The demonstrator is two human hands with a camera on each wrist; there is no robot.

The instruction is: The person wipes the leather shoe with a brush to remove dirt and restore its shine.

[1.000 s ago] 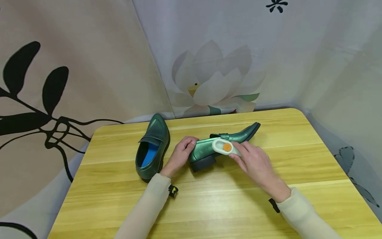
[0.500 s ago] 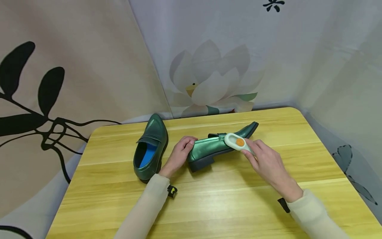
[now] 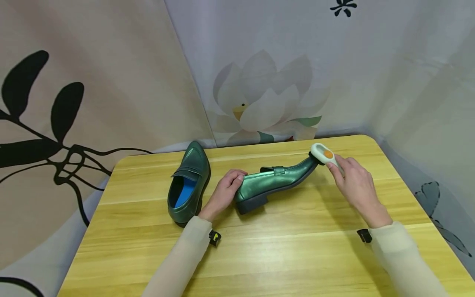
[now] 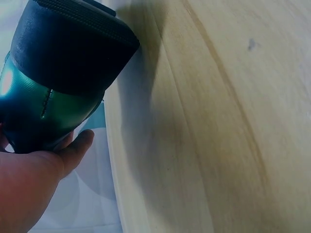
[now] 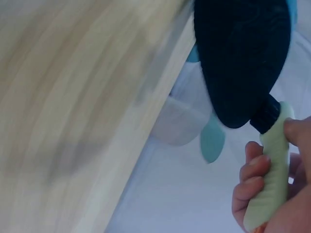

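A shiny green loafer (image 3: 274, 182) with a dark sole is held on its side-on profile, toe to the right. My left hand (image 3: 224, 193) grips it at the back opening, fingers over the collar. In the left wrist view its thick black heel (image 4: 73, 46) hangs over the table. My right hand (image 3: 355, 185) holds a small pale shoe brush (image 3: 322, 152) with an orange button, its dark bristles at the loafer's toe. The right wrist view shows fingers wrapped round the ribbed brush handle (image 5: 273, 179) and the loafer's sole (image 5: 243, 58) from below.
A second green loafer (image 3: 193, 165) with a blue insole stands upright on the wooden table (image 3: 282, 255), left of my left hand. Behind the table's far edge hangs a patterned curtain (image 3: 267, 90).
My right hand has moved the brush rightward along the loafer, from its side near the heel to the tip of the toe. The left hand keeps its grip in the same place.
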